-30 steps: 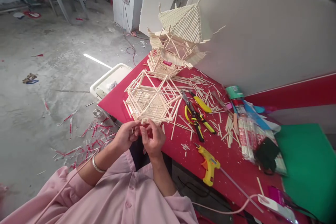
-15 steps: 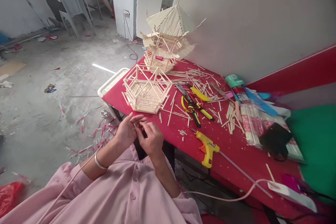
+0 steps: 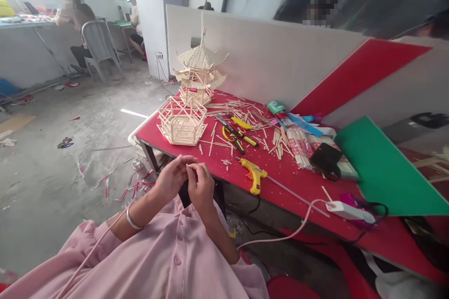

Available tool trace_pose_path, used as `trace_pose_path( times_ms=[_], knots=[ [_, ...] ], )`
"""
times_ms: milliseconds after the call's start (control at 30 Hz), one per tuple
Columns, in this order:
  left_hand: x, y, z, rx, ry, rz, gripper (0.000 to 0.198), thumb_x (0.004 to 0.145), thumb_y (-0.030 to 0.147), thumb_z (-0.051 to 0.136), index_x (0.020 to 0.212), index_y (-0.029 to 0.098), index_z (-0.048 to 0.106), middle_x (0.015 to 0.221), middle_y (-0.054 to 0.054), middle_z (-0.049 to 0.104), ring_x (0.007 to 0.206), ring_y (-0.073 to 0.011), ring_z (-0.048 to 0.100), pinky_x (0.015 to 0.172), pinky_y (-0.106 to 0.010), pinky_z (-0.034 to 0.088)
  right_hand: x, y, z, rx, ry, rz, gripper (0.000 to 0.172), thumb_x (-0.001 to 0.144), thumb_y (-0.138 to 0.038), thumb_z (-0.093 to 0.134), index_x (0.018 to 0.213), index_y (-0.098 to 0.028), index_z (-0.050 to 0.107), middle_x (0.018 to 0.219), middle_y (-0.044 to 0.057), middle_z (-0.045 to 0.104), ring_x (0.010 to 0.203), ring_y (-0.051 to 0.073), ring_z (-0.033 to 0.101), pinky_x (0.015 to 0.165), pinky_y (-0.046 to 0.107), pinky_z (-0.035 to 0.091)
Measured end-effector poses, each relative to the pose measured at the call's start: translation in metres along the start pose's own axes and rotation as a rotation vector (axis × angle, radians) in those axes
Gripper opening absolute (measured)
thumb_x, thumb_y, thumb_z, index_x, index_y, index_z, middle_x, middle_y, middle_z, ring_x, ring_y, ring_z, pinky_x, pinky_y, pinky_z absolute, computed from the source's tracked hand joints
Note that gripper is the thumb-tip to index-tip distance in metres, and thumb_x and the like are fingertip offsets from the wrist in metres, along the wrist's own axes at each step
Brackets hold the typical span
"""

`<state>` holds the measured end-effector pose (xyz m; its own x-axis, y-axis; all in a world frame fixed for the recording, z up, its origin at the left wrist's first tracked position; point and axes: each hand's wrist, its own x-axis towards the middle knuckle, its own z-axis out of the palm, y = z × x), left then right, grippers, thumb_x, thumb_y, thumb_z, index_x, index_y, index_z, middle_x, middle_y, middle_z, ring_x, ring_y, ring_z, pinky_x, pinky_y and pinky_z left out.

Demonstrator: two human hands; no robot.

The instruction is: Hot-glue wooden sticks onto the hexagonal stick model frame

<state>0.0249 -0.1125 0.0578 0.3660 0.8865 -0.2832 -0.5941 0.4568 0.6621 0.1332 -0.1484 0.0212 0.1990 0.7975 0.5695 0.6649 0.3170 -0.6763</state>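
The left hand (image 3: 171, 178) and right hand (image 3: 201, 187) meet before the red table (image 3: 150, 133). Fingers are bent and close together; whether they grip anything cannot be told. From the hands, the hexagonal stick frame (image 3: 184, 124) stands apart at 12 o'clock on the table, a roofed stick model (image 3: 201, 58) behind; yellow glue gun (image 3: 254, 175), 3 o'clock.
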Motion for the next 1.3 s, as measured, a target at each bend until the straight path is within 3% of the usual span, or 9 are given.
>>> trace_pose_path(
  times_ms=[133,400,567,667,800,967,1067,1200,1300],
  knots=[
    [-0.003,-0.004,0.0,0.177,-0.014,0.081,0.022,0.065,0.022,0.084,0.083,0.012,0.075,0.083,-0.005,0.072,0.076,-0.0144,0.065,0.072,-0.023,0.053,0.001,0.001,-0.011,-0.041,0.033,0.037,0.026,0.104,-0.033,0.042,0.098,-0.019,0.064,0.09,0.005,0.066,0.083,0.015,0.064,0.075,0.026,0.048],
    [0.013,0.001,-0.002,0.451,-0.001,0.201,0.027,0.061,0.033,0.089,0.071,0.013,0.074,0.065,-0.003,0.066,0.06,-0.0102,0.054,0.058,-0.021,0.043,0.008,0.012,-0.019,-0.19,-0.141,0.034,0.03,0.104,-0.033,0.038,0.098,-0.019,0.064,0.091,0.006,0.066,0.084,0.018,0.063,0.072,0.027,0.046],
    [0.031,0.015,-0.011,0.506,-0.161,0.128,0.028,0.062,0.034,0.089,0.066,0.013,0.072,0.061,-0.001,0.06,0.058,-0.0099,0.051,0.057,-0.022,0.042,0.023,0.023,-0.02,0.133,-0.35,0.104,0.028,0.104,-0.037,0.043,0.091,-0.02,0.062,0.087,0.003,0.065,0.08,0.015,0.062,0.072,0.024,0.047],
    [0.041,0.016,-0.017,0.411,-0.129,0.169,0.028,0.057,0.03,0.092,0.066,0.014,0.071,0.066,0.0,0.059,0.058,-0.0086,0.051,0.056,-0.021,0.041,0.032,0.029,-0.014,0.209,-0.396,0.137,0.027,0.103,-0.036,0.043,0.09,-0.02,0.06,0.085,0.001,0.065,0.078,0.014,0.062,0.07,0.023,0.047],
    [0.05,0.014,-0.023,0.501,0.008,0.172,0.023,0.059,0.024,0.09,0.069,0.016,0.072,0.065,0.0,0.061,0.055,-0.0096,0.05,0.053,-0.021,0.038,0.04,0.035,-0.01,-0.113,-0.375,0.024,0.023,0.103,-0.031,0.045,0.093,-0.02,0.062,0.088,0.004,0.065,0.081,0.016,0.061,0.068,0.025,0.043],
    [0.059,0.018,-0.021,0.844,-0.133,0.128,0.011,0.064,0.01,0.083,0.066,0.019,0.077,0.065,-0.005,0.064,0.06,-0.0144,0.052,0.06,-0.023,0.038,0.042,0.046,-0.024,-0.42,-0.497,-0.159,0.014,0.099,-0.019,0.05,0.09,-0.021,0.061,0.085,0.003,0.063,0.079,0.018,0.059,0.064,0.028,0.037],
    [0.064,0.015,-0.014,0.894,-0.184,0.138,0.022,0.06,0.001,0.079,0.061,0.023,0.076,0.065,-0.005,0.062,0.062,-0.0157,0.05,0.06,-0.022,0.036,0.041,0.05,-0.028,-0.515,-0.565,-0.184,0.02,0.096,-0.011,0.048,0.084,-0.02,0.06,0.08,0.003,0.061,0.073,0.017,0.056,0.062,0.03,0.035],
    [0.068,0.001,-0.009,0.833,-0.09,0.143,0.026,0.062,-0.001,0.075,0.051,0.022,0.069,0.059,-0.003,0.053,0.057,-0.014,0.045,0.055,-0.021,0.032,0.043,0.053,-0.031,-0.522,-0.574,-0.133,0.024,0.096,-0.01,0.047,0.081,-0.02,0.063,0.078,0.003,0.062,0.069,0.017,0.057,0.06,0.029,0.036],
    [0.071,-0.005,-0.012,0.755,-0.059,0.071,0.016,0.067,0.009,0.079,0.058,0.02,0.072,0.06,-0.004,0.057,0.056,-0.0122,0.049,0.054,-0.02,0.037,0.047,0.063,-0.048,-0.409,-0.447,-0.062,0.022,0.1,-0.018,0.048,0.092,-0.022,0.068,0.084,0.003,0.069,0.077,0.015,0.063,0.068,0.026,0.042]
  ],
)
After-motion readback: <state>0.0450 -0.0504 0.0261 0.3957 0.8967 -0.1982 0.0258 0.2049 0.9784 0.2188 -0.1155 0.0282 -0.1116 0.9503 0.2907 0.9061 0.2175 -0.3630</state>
